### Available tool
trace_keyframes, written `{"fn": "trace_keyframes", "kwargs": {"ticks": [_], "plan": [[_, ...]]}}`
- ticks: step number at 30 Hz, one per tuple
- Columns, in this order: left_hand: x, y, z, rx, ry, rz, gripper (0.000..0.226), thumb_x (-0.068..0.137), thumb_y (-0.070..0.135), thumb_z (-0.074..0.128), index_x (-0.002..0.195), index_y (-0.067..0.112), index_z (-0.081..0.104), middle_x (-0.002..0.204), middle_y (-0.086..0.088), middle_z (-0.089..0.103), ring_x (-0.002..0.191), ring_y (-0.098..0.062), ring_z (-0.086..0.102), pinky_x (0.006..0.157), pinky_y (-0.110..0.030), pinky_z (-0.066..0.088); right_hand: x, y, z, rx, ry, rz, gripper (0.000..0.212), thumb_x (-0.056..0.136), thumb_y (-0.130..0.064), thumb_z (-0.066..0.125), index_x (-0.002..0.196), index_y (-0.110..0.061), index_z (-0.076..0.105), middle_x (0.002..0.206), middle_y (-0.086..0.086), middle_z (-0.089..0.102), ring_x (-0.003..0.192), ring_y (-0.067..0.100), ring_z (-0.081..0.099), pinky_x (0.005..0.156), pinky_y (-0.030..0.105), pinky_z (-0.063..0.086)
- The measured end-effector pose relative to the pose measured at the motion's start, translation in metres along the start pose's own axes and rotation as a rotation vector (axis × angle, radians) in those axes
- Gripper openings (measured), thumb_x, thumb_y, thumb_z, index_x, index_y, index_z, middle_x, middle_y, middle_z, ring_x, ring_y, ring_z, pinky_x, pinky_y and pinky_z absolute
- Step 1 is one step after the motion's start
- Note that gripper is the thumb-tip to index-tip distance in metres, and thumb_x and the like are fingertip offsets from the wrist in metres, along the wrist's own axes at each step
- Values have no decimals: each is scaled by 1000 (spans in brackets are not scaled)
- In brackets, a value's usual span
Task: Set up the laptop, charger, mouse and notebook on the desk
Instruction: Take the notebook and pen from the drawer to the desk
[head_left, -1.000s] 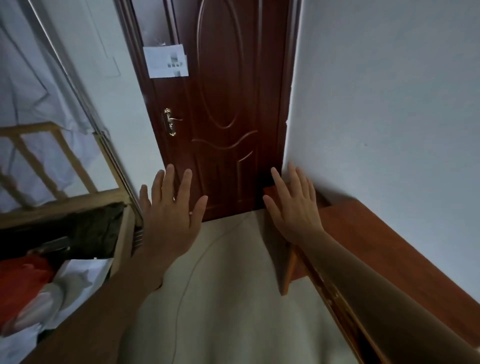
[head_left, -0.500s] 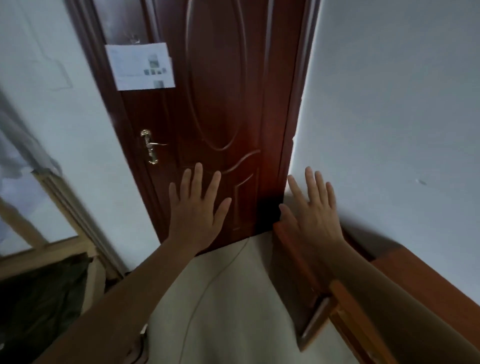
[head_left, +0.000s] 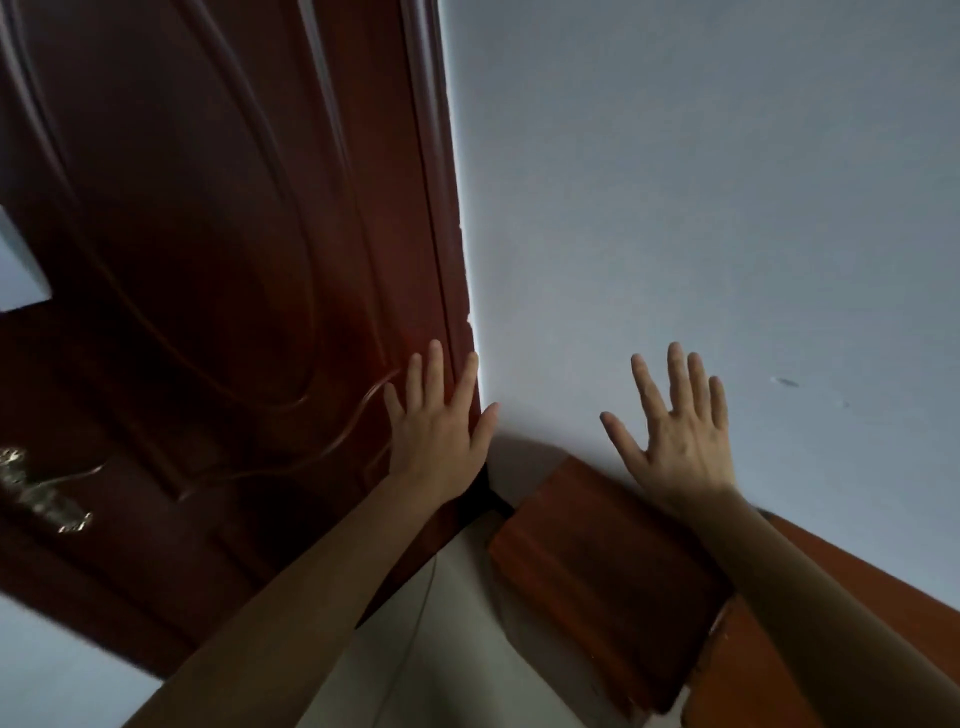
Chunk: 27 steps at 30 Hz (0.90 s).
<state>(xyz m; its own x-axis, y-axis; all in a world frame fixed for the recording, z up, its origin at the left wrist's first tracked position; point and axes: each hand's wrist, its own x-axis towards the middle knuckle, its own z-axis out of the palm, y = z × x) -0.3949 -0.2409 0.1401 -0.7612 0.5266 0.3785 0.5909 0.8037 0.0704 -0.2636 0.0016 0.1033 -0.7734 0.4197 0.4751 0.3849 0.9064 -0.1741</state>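
My left hand (head_left: 439, 428) is held out in front of me, fingers spread, holding nothing, in front of the dark red door's right edge. My right hand (head_left: 675, 431) is also raised with fingers apart and empty, above the near end of the reddish-brown wooden desk (head_left: 597, 566) that runs along the white wall at lower right. No laptop, charger, mouse or notebook shows in the head view.
A dark red panelled door (head_left: 208, 260) fills the left, with a brass handle (head_left: 36, 493) at the far left edge. A white wall (head_left: 701, 182) fills the right. Pale floor (head_left: 441, 649) lies between my arms, with a thin cord across it.
The view has swung right and tilted up: the wooden bed frame and the paper on the door have left the frame. Both hands stay raised and spread, now further apart.
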Motion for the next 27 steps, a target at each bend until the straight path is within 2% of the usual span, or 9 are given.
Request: {"fn": "trace_keyframes", "kwargs": {"ticks": [7,12,14,17,20,27], "plan": [[122,-26,41,-18,15,165,71,96,61,30,157,24,21,164,-19,14,148,-40,17,110,-67,24,74,-9,37,-59,-7,122,80,96,-68,27,162,-25,18,170,17,7,157,36,5,126,52,5],[188,-41,95,-121,-28,324,72,97,60,29,157,22,18,165,-18,10,149,-39,13,113,-64,20,78,-12,74,-93,-24,335,82,95,-71,21,163,-28,12,170,15,2,158,34,1,127,50,3],[206,-43,124,-187,-93,388,73,97,61,24,158,22,14,165,-17,6,150,-38,10,115,-64,19,68,-16,91,-152,-30,444,81,95,-71,24,163,-28,12,170,15,2,157,34,2,127,51,4],[212,-45,161,-226,-228,493,73,97,62,20,158,25,6,166,-16,0,151,-37,6,116,-64,19,43,-27,107,-200,-71,633,81,96,-69,36,162,-27,16,170,17,6,157,36,6,126,53,9],[207,-46,192,-269,-296,583,73,97,60,24,158,24,9,165,-17,4,150,-38,10,115,-63,20,19,-38,121,-239,-96,751,83,94,-66,47,162,-24,22,168,20,12,156,38,14,124,55,16],[141,-44,268,-364,-546,535,78,98,58,34,159,19,4,165,-18,8,151,-35,13,118,-55,19,-78,-58,181,-160,-193,995,87,94,-69,39,163,-23,11,170,14,6,158,29,7,127,47,10]]}}
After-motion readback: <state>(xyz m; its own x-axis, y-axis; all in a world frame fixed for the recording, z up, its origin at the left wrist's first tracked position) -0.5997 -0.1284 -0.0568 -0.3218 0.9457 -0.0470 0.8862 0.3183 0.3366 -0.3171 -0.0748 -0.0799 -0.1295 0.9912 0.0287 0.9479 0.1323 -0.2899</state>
